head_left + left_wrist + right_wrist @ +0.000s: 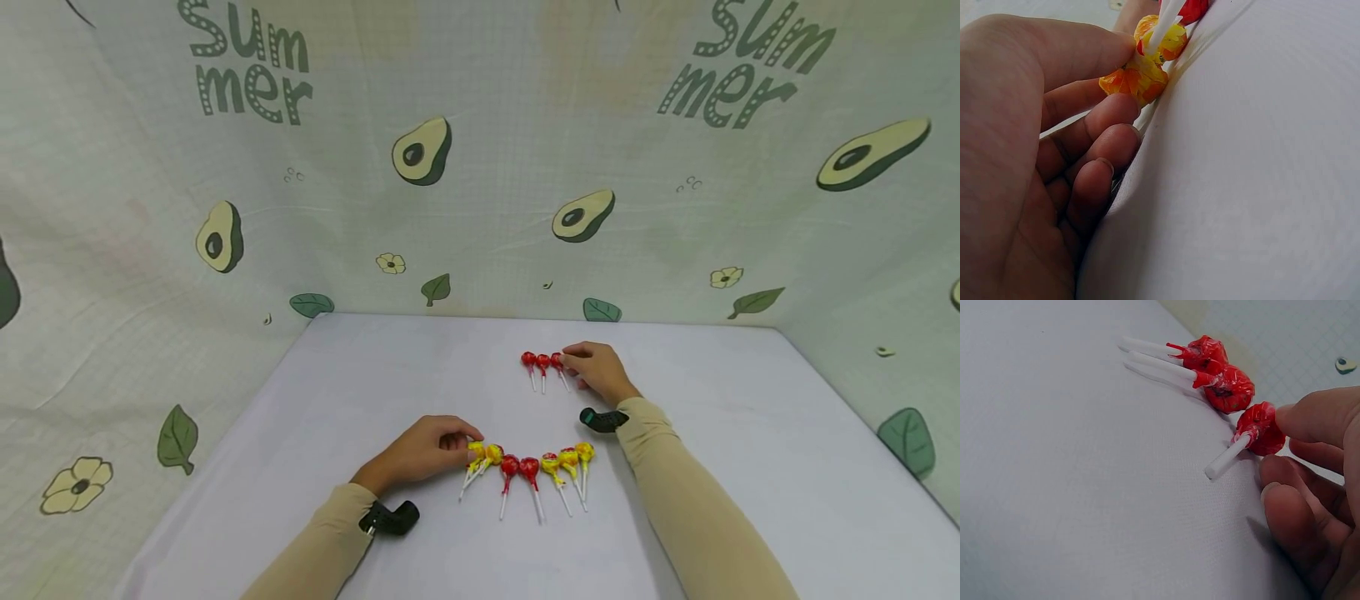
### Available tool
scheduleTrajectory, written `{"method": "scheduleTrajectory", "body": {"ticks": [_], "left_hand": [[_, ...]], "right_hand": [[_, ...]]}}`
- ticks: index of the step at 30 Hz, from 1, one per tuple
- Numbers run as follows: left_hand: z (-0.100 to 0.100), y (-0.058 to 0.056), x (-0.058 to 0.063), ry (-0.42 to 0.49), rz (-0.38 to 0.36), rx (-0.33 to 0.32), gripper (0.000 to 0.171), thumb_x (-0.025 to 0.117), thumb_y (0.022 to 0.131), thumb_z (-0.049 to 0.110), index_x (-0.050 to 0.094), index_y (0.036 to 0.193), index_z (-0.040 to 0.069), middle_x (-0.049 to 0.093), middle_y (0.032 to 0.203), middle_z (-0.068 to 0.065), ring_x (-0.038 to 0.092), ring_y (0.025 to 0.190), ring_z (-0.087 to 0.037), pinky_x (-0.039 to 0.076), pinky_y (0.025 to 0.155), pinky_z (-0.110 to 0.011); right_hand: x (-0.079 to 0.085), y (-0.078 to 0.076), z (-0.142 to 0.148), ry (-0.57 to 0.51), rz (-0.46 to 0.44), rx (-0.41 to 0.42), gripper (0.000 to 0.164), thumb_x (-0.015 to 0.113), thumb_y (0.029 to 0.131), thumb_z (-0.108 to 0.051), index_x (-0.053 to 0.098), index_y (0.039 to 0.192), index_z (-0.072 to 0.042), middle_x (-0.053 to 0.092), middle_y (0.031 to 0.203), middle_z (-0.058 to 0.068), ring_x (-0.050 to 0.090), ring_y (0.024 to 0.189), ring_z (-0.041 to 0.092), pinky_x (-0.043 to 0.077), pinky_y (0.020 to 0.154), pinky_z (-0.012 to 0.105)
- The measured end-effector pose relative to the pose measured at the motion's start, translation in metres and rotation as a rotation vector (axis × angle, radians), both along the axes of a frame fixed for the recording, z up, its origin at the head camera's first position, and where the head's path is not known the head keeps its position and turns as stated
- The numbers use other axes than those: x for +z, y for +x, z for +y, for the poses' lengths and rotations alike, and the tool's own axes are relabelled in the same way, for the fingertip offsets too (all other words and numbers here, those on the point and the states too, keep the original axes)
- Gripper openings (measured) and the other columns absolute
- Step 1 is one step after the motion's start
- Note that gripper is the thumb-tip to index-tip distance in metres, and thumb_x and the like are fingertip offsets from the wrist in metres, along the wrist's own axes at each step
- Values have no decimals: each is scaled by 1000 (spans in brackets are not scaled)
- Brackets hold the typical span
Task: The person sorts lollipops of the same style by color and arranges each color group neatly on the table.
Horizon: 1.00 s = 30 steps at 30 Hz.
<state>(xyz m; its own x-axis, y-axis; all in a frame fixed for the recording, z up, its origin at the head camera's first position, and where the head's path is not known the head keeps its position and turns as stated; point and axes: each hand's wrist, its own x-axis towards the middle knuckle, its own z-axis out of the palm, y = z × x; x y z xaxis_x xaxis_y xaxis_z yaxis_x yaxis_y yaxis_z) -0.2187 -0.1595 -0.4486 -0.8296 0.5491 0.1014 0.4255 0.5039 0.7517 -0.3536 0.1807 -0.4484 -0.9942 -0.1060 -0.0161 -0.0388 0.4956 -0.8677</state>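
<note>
My left hand (pixel 422 450) pinches the head of a yellow lollipop (pixel 1138 80) between thumb and fingers, at the left end of the near row. A second yellow lollipop (pixel 493 454) lies right beside it, their sticks crossing. Farther back, my right hand (pixel 597 371) has its thumb and fingers on the wrapped head of a red lollipop (pixel 1261 430), the rightmost of three in the far row. Its white stick points away from the hand in the right wrist view. The other two red lollipops (pixel 1229 389) lie close together, slightly apart from it.
Along the near row follow two red lollipops (pixel 529 469) and then three yellow ones (pixel 568 458), sticks toward me. All lie on a white-covered table (pixel 420 367). A cloth printed with avocados (pixel 495 275) hangs behind and at both sides.
</note>
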Motion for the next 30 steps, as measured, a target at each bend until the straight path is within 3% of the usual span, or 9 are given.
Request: {"method": "scheduleTrajectory", "body": {"ticks": [9, 15, 22, 30], "left_hand": [[0, -2, 1, -13, 7, 23, 20, 73, 93, 29, 73, 112, 26, 61, 85, 10, 55, 79, -11, 48, 69, -26], [0, -2, 0, -25, 7, 21, 20, 73, 93, 30, 73, 112, 27, 61, 85, 10, 55, 79, -10, 48, 69, -26], [-2, 0, -4, -38, 12, 9, 22, 73, 93, 27, 74, 114, 22, 60, 84, 10, 55, 78, -10, 47, 68, -26], [-2, -2, -4, -33, 12, 6, 22, 73, 93, 29, 73, 115, 25, 60, 85, 9, 54, 79, -10, 46, 67, -25]], "right_hand": [[7, 12, 6, -33, 15, -2, 34, 64, 99, -30, 67, 124, -7, 67, 110, 12, 64, 87, 25, 55, 73, 30], [6, 32, 14, 3, 22, 9, 35, 64, 99, -33, 68, 124, -9, 68, 107, 10, 62, 88, 25, 53, 75, 31], [2, 57, 18, -43, 72, 48, 35, 64, 99, -31, 68, 122, -5, 68, 102, 10, 62, 88, 26, 54, 74, 31], [3, 74, 26, -11, 116, 78, 35, 64, 99, -33, 68, 121, -6, 68, 96, 9, 62, 79, 25, 54, 70, 32]]}}
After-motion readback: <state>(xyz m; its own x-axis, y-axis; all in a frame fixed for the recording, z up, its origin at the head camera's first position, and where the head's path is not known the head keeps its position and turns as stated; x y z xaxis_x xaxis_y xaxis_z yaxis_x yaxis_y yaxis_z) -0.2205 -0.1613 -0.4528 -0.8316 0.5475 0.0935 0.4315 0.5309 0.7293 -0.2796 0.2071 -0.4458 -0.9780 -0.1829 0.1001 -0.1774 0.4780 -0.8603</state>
